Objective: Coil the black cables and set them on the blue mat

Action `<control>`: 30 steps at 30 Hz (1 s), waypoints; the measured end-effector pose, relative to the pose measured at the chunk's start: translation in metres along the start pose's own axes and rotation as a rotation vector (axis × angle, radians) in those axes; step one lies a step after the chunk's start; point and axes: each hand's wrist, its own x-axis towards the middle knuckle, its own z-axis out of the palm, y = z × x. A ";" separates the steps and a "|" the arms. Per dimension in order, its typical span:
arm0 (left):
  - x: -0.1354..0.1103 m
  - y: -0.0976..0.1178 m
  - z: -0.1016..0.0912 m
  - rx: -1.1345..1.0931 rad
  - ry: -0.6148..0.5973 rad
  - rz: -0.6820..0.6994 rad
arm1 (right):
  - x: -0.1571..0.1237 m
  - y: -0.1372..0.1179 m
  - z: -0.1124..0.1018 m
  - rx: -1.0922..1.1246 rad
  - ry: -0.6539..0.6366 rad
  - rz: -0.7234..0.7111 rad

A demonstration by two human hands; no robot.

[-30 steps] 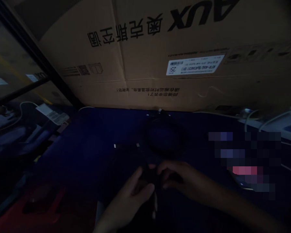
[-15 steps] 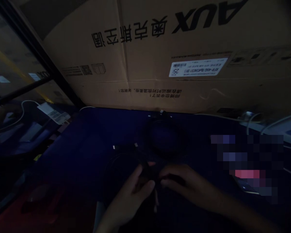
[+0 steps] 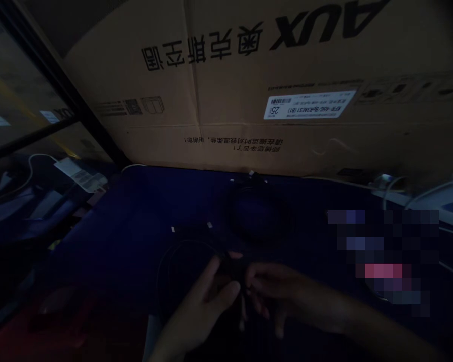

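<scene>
A coiled black cable [image 3: 192, 240] with small pale-tipped connectors lies at the lower middle, its loops running into my left hand. My left hand [image 3: 207, 304] is closed around a dark bundled part of that cable, thumb on the near side and fingertips showing beyond. A pale short end [image 3: 243, 311] hangs below the grip. Close against the bundle, my right hand [image 3: 287, 289] has its thumb and forefinger drawn together, while other fingers hang lower. What lies between its fingertips is too dark to make out.
A second coiled black cable [image 3: 262, 236] rests on the blue table surface [image 3: 132, 211]. Behind stands a large cardboard box [image 3: 226, 110] with upside-down print. A dark frame post [image 3: 86, 108] and a white power strip [image 3: 81, 174] are at left; white cords [image 3: 387, 193] run at right.
My right hand has turned and its lower fingers have spread downward, staying beside the bundle. My left hand keeps its grip. The view has shifted slightly.
</scene>
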 end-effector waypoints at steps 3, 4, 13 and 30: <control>0.001 0.000 0.001 -0.016 0.001 0.013 | 0.002 0.004 -0.001 -0.280 0.028 -0.141; 0.001 0.000 0.001 -0.018 0.008 0.015 | 0.003 0.005 -0.002 -0.388 0.057 -0.205; 0.003 -0.004 0.000 -0.004 0.067 0.046 | 0.000 0.003 -0.006 -1.450 0.356 -1.148; 0.000 0.000 0.002 0.023 0.085 0.039 | 0.000 -0.002 0.008 -0.957 0.325 -0.644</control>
